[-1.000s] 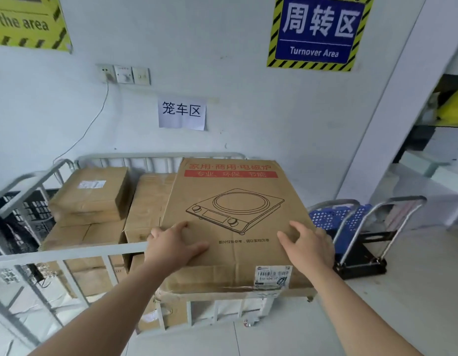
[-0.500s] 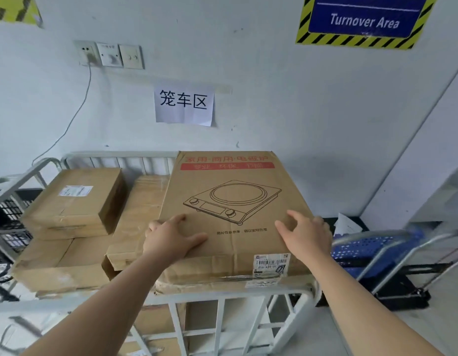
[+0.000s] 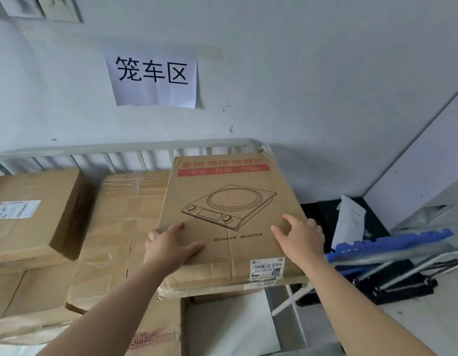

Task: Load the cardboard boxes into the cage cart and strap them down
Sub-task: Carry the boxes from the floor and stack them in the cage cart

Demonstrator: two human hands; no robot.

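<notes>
By the white wall [image 3: 312, 73], a flat brown cardboard box [image 3: 230, 201] is gripped by left hand [image 3: 171, 250] and right hand [image 3: 301, 242]; released overhanging, it may tip.

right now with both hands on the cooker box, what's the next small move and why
Probably ease the box down flat and square it to the back rail: its far edge already reaches the rail, while the left hand and right hand hold its near corners.
</notes>
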